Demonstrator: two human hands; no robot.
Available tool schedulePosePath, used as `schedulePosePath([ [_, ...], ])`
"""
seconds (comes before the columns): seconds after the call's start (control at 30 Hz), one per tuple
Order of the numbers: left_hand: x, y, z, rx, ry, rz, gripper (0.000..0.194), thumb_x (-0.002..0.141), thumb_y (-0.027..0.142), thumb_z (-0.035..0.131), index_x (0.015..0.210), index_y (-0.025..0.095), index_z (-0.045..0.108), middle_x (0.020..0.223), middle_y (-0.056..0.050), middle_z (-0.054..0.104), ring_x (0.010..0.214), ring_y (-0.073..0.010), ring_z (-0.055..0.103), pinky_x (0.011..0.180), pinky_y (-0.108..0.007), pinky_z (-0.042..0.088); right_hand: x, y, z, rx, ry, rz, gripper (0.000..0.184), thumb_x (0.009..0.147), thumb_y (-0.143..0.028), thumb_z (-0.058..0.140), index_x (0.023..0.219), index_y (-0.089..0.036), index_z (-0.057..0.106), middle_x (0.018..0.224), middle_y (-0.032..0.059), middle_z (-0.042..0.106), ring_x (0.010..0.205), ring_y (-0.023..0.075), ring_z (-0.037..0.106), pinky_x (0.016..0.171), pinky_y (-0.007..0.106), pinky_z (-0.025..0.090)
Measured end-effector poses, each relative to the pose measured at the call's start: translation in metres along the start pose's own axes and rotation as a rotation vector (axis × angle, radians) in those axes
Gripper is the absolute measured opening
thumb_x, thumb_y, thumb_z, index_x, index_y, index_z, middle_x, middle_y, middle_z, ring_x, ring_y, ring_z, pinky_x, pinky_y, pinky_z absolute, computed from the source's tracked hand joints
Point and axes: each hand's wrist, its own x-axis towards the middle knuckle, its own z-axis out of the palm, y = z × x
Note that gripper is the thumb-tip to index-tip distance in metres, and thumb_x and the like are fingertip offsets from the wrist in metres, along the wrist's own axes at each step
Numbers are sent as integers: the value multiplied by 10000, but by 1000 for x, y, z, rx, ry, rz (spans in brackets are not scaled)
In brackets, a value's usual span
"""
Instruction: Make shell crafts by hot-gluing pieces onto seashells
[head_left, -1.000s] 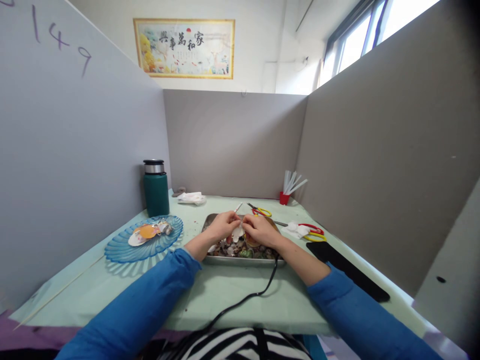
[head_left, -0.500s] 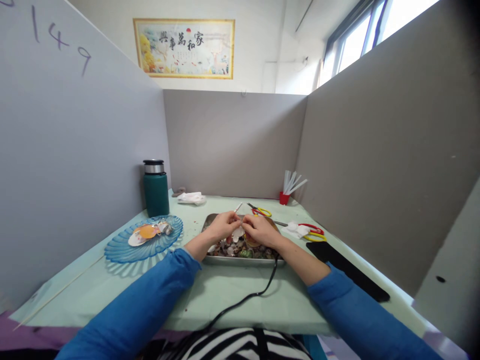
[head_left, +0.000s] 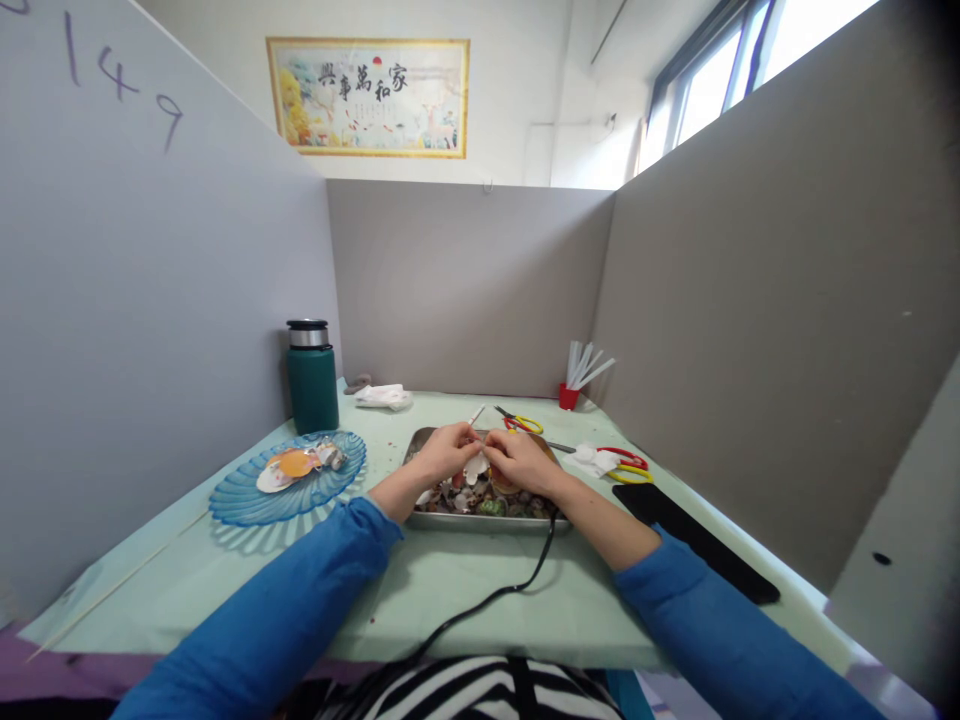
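Note:
My left hand (head_left: 452,447) and my right hand (head_left: 517,460) meet above a metal tray (head_left: 480,522). Fingertips of both are pinched close together; whatever is between them is too small or hidden to make out. Just below the fingertips shows a white, scallop-edged piece (head_left: 475,468); whether it is held or lying in the tray I cannot tell. Small shells (head_left: 469,497) and a green piece (head_left: 492,508) fill the tray's front part. A thin white stick (head_left: 477,413) shows behind my left fingers. A black cable (head_left: 495,597) runs from the tray's right front corner towards me.
On the left stand a blue scalloped plate (head_left: 234,508) bearing shells (head_left: 298,463) and a green bottle (head_left: 313,385). Scissors (head_left: 525,424), more scissors (head_left: 634,466), a white tissue (head_left: 595,459), a black slab (head_left: 694,540) and a red cup (head_left: 568,397) of white sticks lie rightward. Grey partitions (head_left: 469,290) surround the table.
Almost nothing differs. Both hands stay in the same place over the tray, with at most a slight shift of the fingers.

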Motion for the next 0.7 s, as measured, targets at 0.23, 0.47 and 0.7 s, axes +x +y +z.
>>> schedulePosePath([
  [0.23,0,3,-1,-11,-16,21,193,808,335,475,856,154,521,571,29,551,334,-74,499,331,-153,303,0,0,0,-13,2,-9,181,856,-252,445,754,-167,568,626,-7,591,605,112,502,562,211,305],
  [0.47,-1,5,-1,-22,-6,-5,257,792,399,511,865,154,535,566,35,555,333,-61,484,335,-146,296,0,1,1,-6,4,4,193,860,-267,446,739,-172,562,621,-8,591,594,112,501,548,213,295],
  [0.7,0,2,-1,-3,-12,16,222,803,359,485,885,157,529,599,21,569,346,-77,513,341,-153,311,1,0,0,-1,9,7,201,866,-272,451,732,-167,559,611,-10,591,589,108,502,553,215,292],
])
